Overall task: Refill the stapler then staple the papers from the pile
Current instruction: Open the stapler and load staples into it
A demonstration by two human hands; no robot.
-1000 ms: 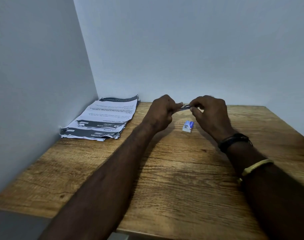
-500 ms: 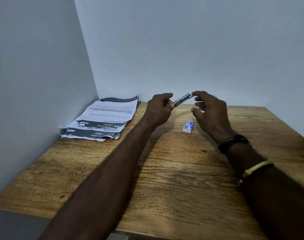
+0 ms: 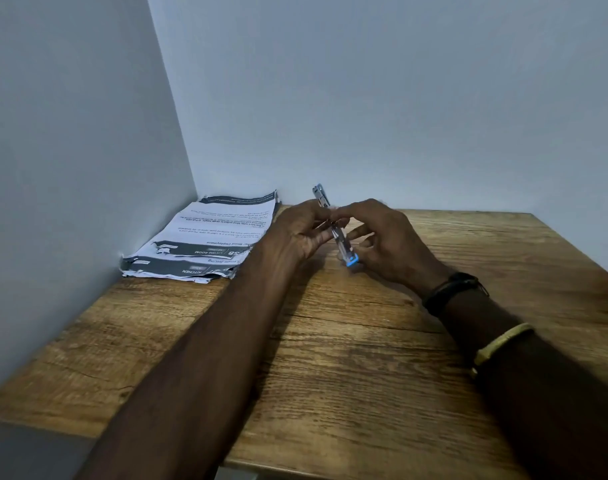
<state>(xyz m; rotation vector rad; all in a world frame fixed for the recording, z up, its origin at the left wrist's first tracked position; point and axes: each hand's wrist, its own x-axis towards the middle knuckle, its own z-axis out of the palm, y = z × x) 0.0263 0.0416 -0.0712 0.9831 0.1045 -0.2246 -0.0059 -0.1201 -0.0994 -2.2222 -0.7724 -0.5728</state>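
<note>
Both hands, left hand (image 3: 304, 233) and right hand (image 3: 382, 237), pinch the stapler (image 3: 339, 233) mid-body; small, rigid, probably slick metal, so grip the sides.

Your arms were bare to well above the elbow, with no sleeve showing. On your right wrist you wore a black band (image 3: 449, 292), snug, with a small tab sticking out at its far edge. Further up the same forearm sat a thin, pale yellow bangle (image 3: 501, 342). Your left arm (image 3: 205, 358) wore nothing.
</note>
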